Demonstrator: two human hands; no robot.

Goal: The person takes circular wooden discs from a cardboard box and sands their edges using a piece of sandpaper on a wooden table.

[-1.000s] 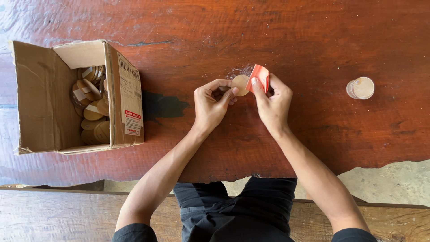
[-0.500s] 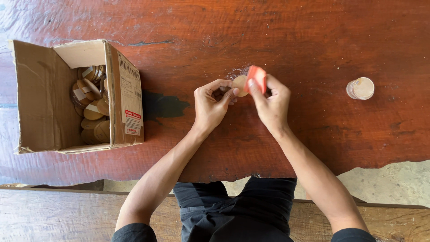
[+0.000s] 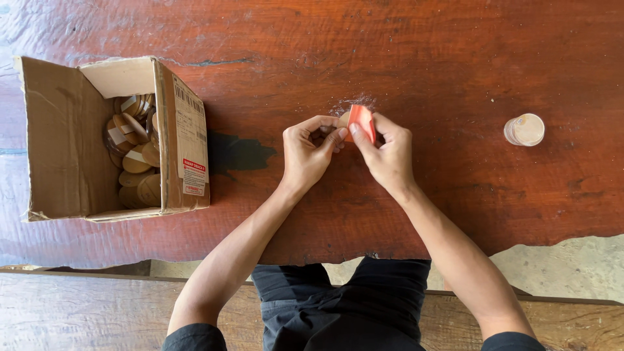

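My left hand (image 3: 311, 151) pinches a small round wooden disc (image 3: 342, 121), mostly hidden behind the fingers. My right hand (image 3: 387, 153) presses a folded orange piece of sandpaper (image 3: 360, 121) against the disc's edge. Both hands meet above the middle of the reddish wooden table (image 3: 416, 58). Pale dust (image 3: 354, 104) lies on the table just beyond the hands.
An open cardboard box (image 3: 65, 140) lies on its side at the left, filled with several wooden discs (image 3: 135, 156). A small stack of pale discs (image 3: 524, 130) stands at the right. A dark stain (image 3: 237, 155) marks the table beside the box. A wooden bench (image 3: 78, 312) runs below.
The orange sandpaper has shifted over the disc, now covering most of it. Both hands stay in the same spot.
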